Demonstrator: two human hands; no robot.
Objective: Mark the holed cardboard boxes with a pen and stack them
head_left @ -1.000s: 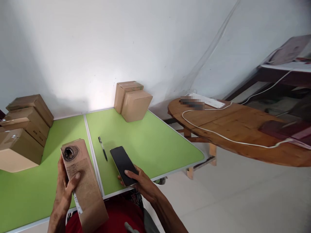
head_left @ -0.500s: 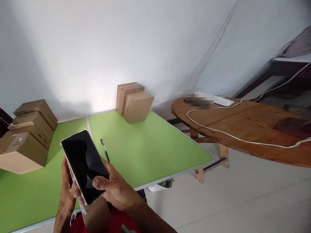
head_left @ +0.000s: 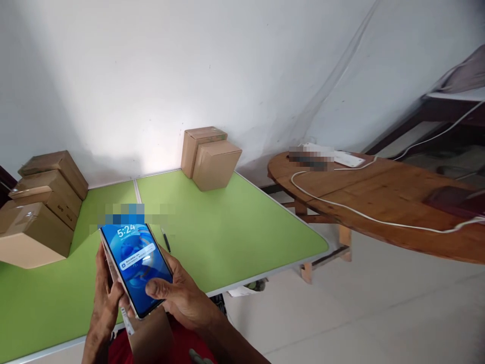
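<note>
A smartphone (head_left: 138,268) is held tilted above the near edge of the green table, its screen lit blue with the time 5:24. My right hand (head_left: 185,293) grips its right side, the thumb lying over the lower screen. Along the phone's left edge, my left hand (head_left: 104,298) is closed, with its fingers partly hidden. A brown cardboard box (head_left: 151,336) with a white label shows just below the phone, close to my red clothing; whether my left hand also holds this box I cannot tell. A pen (head_left: 166,240) lies on the table beyond the phone, partly blurred out.
Several cardboard boxes (head_left: 49,202) stand at the left of the green table (head_left: 261,237). Two more boxes (head_left: 215,164) stand by the wall. To the right is a wooden table (head_left: 352,192) with a white cable (head_left: 348,206) across it and a pixelated patch.
The phone's screen has gone from black to lit, showing a clock and a notification. Both hands keep nearly the same place and grip. The view has shifted slightly.
</note>
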